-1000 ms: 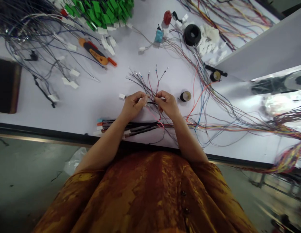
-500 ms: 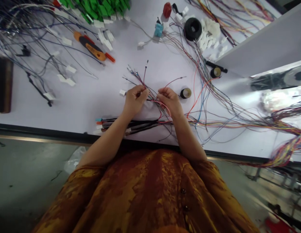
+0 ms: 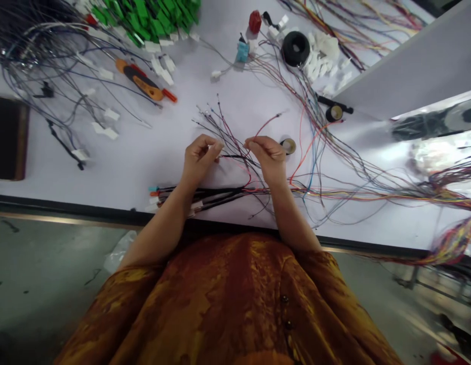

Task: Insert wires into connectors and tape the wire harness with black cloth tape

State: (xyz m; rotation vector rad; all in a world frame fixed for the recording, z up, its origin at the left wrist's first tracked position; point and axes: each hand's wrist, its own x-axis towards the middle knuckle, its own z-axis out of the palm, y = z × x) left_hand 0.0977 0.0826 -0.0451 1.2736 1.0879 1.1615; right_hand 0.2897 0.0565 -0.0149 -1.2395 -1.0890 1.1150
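My left hand point(image 3: 200, 159) is closed in a pinch left of the loose wire ends. A black-covered wire point(image 3: 235, 156) runs into its fingers; what lies inside the grip is mostly hidden. My right hand point(image 3: 269, 156) pinches a red wire point(image 3: 264, 124), whose metal-tipped end sticks out up and to the right. Between the hands, a fan of thin dark and red wires point(image 3: 226, 129) with small terminals crosses the white tabletop point(image 3: 159, 157). Below them lies a bundle of black-sleeved wires point(image 3: 216, 192) along the front edge, partly behind my left forearm.
Beside my right hand stands a small tape roll point(image 3: 289, 146). An orange-black screwdriver point(image 3: 140, 81), green connectors point(image 3: 155, 20) and a blue connector point(image 3: 242, 51) lie farther back. A black tape roll point(image 3: 295, 48) is at back right, near a raised white panel point(image 3: 402, 56). Long wires trail right.
My left hand has moved slightly left, away from the wire crossing, widening the gap between the hands. The pink-red loop by my right hand has dropped lower. The camera view has shifted slightly.
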